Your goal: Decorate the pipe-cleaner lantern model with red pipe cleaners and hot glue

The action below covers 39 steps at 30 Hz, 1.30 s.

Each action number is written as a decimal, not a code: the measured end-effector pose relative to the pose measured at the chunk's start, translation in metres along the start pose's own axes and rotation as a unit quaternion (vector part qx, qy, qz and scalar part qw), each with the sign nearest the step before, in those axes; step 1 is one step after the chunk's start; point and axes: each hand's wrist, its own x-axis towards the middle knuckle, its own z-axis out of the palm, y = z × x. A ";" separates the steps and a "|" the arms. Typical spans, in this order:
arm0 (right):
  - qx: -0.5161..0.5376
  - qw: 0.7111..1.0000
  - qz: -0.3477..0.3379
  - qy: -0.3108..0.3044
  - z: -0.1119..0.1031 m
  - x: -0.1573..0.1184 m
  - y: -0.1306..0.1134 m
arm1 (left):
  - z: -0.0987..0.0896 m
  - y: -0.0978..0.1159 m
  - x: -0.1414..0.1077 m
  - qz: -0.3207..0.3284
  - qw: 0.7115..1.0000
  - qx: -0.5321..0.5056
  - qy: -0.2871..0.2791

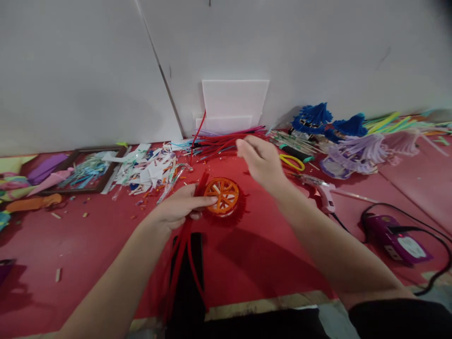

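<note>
"Steadying the orange openwork wheel (221, 195) looks like the left hand's (183, 205) work. What exactly is it gripping?"

"Its thumb presses the wheel's near-left edge, while the fingers close round a bunch of long red fuzzy stems (183, 245). Taking the wheel as the clock's centre, that hand sits at nine, and the loose ends trail towards seven."

"And the right hand (261, 157)?"

"Raised between one and two o'clock, well apart from the wheel, fingers curled inward. I can't tell whether they pinch anything thin, or how tightly they close."

"How would you hold it well?"

"Light thumb pressure on the solid rim, I'd say; those open spokes may flex if squeezed. I'd keep the trailing stems from crossing underneath, since their fuzz could catch and tilt the wheel."

"Is it resting on the red tabletop (268, 235)?"

"It's over it, with a dark shadow beside it, but I can't tell whether it touches."

"What lies around?"

"More red stems (226, 141) at twelve, white scraps (155, 167) at ten, and a pale pink glue gun (326, 195) at three. I'd keep the right forearm clear of its nozzle, which may be hot."
</note>
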 end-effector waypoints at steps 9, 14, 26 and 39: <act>-0.038 0.999 0.007 -0.003 0.027 0.004 0.068 | -0.019 0.005 0.012 0.078 0.989 0.103 0.071; -0.048 0.995 -0.076 0.038 -0.003 -0.058 0.057 | -0.002 -0.012 -0.017 0.288 0.824 0.334 0.357; -0.127 0.978 -0.164 0.032 0.024 -0.103 0.046 | 0.029 -0.053 0.002 0.531 0.636 0.484 0.280; -0.259 0.964 -0.059 0.015 -0.029 -0.043 0.012 | 0.007 0.000 0.016 0.465 0.723 0.394 0.325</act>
